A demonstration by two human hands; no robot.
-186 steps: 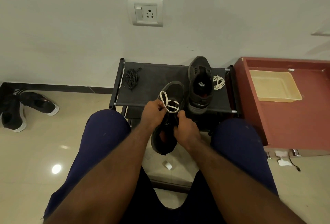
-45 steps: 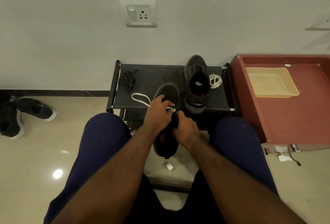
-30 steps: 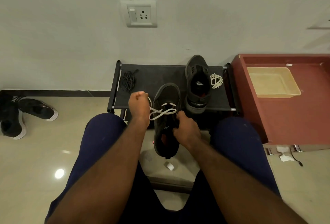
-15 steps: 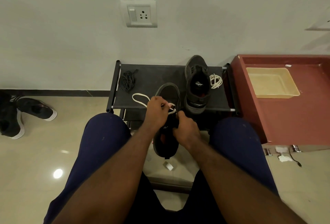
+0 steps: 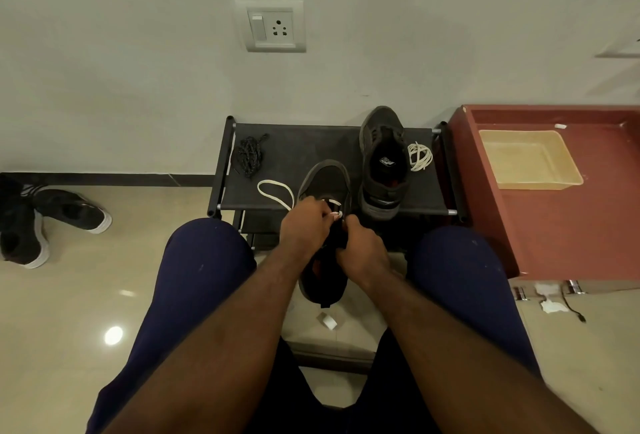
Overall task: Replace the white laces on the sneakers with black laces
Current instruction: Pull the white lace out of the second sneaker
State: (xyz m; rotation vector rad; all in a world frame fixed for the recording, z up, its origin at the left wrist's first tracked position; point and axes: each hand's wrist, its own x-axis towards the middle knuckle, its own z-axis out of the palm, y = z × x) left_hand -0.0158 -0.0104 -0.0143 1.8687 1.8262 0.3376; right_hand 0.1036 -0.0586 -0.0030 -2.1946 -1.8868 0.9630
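Unlacing in hand: left grip (image 5: 304, 222) pinches white lace (image 5: 273, 189) on dark sneaker (image 5: 325, 177) before the shoe rack (image 5: 311, 143), right grip (image 5: 363, 250) clutching its upper; next, likely, freeing another eyelet.

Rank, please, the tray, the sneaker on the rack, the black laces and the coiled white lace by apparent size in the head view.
1. tray and sneaker on the rack, too alike to separate.
2. black laces.
3. coiled white lace.

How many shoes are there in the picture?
4. One dark sneaker in the right hand; a second dark sneaker on the black fabric rack; two black white-soled shoes on the floor, far left. Others may hide under the rack.
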